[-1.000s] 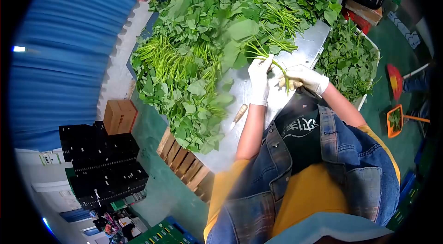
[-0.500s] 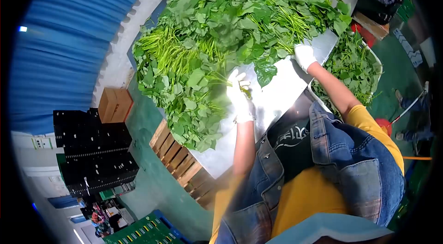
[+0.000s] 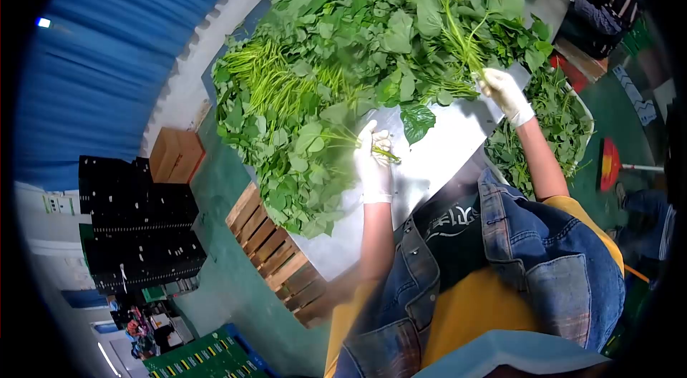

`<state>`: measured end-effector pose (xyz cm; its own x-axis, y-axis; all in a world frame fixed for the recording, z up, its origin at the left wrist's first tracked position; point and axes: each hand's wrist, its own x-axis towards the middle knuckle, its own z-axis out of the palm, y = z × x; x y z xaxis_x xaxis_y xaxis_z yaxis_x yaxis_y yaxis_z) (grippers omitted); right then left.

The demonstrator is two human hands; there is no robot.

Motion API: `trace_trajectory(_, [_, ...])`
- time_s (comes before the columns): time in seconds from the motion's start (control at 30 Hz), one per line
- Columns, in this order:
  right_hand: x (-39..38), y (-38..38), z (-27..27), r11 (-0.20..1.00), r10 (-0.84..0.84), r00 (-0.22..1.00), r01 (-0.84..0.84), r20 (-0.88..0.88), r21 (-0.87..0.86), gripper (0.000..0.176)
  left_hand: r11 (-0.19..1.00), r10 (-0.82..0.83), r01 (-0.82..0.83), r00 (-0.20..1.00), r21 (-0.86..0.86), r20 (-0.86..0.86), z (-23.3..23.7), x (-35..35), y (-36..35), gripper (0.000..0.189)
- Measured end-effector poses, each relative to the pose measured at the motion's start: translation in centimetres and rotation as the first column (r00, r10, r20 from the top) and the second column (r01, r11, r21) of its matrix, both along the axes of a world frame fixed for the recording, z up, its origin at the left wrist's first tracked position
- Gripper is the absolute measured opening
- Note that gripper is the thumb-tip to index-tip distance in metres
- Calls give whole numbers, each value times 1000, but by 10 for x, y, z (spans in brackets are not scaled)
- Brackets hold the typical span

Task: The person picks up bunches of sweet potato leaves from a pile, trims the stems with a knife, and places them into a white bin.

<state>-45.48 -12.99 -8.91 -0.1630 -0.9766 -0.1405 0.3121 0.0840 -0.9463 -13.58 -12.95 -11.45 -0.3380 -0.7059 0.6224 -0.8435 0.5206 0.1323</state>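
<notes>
A large heap of leafy green stems [image 3: 286, 77] covers most of the metal table [image 3: 444, 135]. My left hand [image 3: 373, 163], in a white glove, is closed round a few stems whose leaves point left over the heap's near edge. My right hand [image 3: 505, 94], gloved too, grips a small bunch of long stems [image 3: 458, 31] and holds it up at the right part of the heap, leaves pointing away from me. One broad dark leaf [image 3: 417, 122] hangs over the bare metal between my hands.
A white-rimmed container of greens [image 3: 551, 128] stands right of the table. A co-worker [image 3: 605, 2] handles greens at the top right; another person's hand shows at the top left. Wooden pallets [image 3: 275, 253], black crates [image 3: 139, 235] and a cardboard box [image 3: 175, 155] are at the left.
My right hand has risen from the table's edge and now holds up a bunch of stems. My left hand keeps its stems. The co-worker's hands have moved at the top right.
</notes>
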Motion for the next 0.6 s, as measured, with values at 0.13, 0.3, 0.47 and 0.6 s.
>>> trace_trajectory(0.13, [33,20,-1,987,160,969,-156,-190,38,22,984,-81,118,964,134,-252,-26,-16,-14,25])
trace_trajectory(0.3, [57,45,11,992,108,953,-120,-284,-25,20,971,-167,188,975,145,-147,-14,-29,-26,25])
trace_trajectory(0.47, [53,58,-18,878,-40,596,-362,-802,-313,15,953,-303,301,952,-41,-43,-4,-41,-60,23])
trace_trajectory(0.6, [52,68,-12,883,45,586,-401,-809,-242,15,826,-66,342,847,447,-527,40,-65,-55,22])
